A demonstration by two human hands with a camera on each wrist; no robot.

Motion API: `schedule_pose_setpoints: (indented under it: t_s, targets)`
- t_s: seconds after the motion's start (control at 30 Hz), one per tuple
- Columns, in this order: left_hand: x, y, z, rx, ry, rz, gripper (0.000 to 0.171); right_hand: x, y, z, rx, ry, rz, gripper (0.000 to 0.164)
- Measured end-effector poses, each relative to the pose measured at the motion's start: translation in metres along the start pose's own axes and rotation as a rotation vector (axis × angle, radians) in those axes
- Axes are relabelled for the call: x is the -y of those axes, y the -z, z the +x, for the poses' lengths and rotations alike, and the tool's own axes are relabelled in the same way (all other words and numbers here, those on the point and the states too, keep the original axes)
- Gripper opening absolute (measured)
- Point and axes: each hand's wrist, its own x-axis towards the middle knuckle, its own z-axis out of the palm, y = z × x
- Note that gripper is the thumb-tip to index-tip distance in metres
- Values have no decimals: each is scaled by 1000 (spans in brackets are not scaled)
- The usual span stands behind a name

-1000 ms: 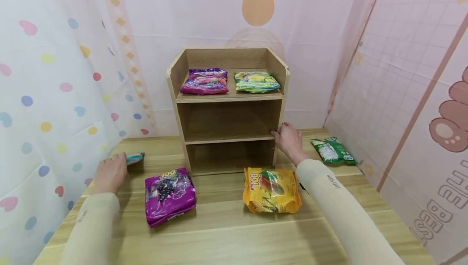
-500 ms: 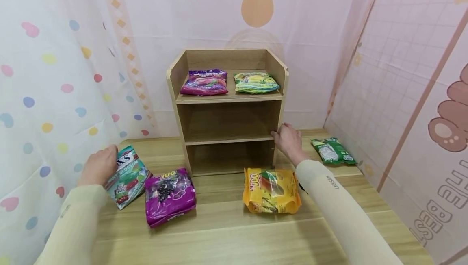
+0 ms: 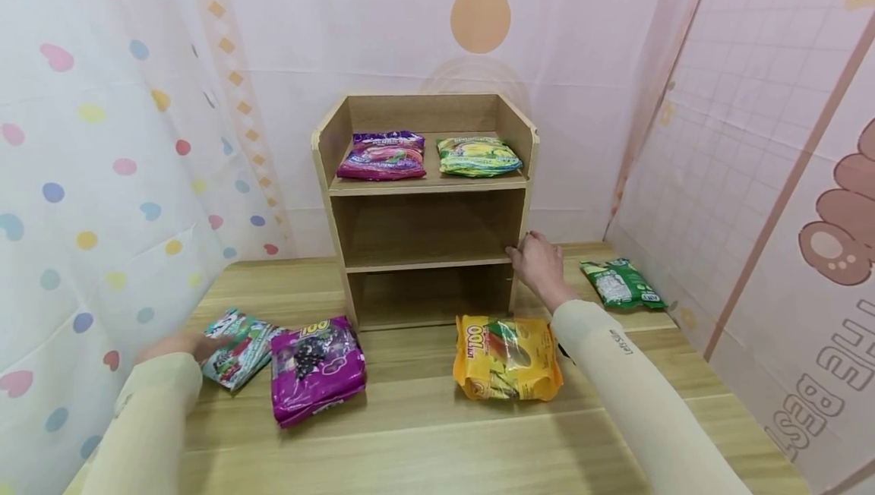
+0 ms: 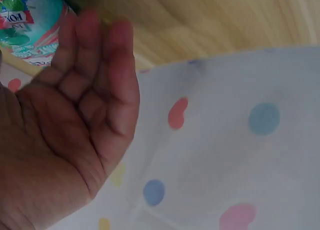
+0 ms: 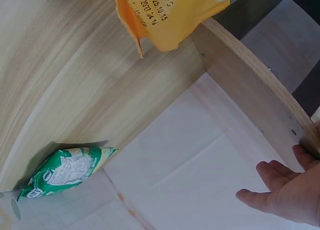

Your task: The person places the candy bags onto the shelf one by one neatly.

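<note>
My left hand (image 3: 179, 345), blurred in the head view, has its fingers over the near left side of a teal candy bag (image 3: 241, 351) lying on the table. In the left wrist view the palm faces the camera with fingers extended, the candy bag's printed side at the upper left. With thumb and index finger, my right hand (image 3: 540, 267) pinches the right side panel of a small wooden shelf (image 3: 437, 263), near its middle board. The other fingers of that hand stick out loosely in the right wrist view. A purple grape candy bag (image 3: 317, 370) lies beside the teal one, at its right.
A yellow mango candy bag (image 3: 507, 358) lies before the shelf's right side. Farther right is a green bag (image 3: 622, 283). On the top board are a purple-pink bag (image 3: 384, 156) and a yellow-green bag (image 3: 480, 156). Patterned curtains (image 3: 123, 100) border the table (image 3: 410, 442).
My left hand pulled the teal candy bag from the far left toward me, and it went from raised to lying flat beside the purple bag. My right hand stayed at the shelf.
</note>
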Motion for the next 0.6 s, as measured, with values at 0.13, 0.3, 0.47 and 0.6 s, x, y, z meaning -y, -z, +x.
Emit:
schedule_pose_setpoints:
  t_s: [0.13,0.3,0.47,0.6]
  targets:
    - [-2,-9,5,139,119,-102,150,0,-1,0,3,1,-3,42]
    - [-7,-12,6,175,120,-41,121,-1,-1,-1,1,-6,1,43]
    - [-8,-14,7,130,112,-83,99,-1,-1,-1,2,-14,-3,45]
    - [0,-18,20,34,-37,-66,82,-1,-1,-1,-3,-5,-6,46]
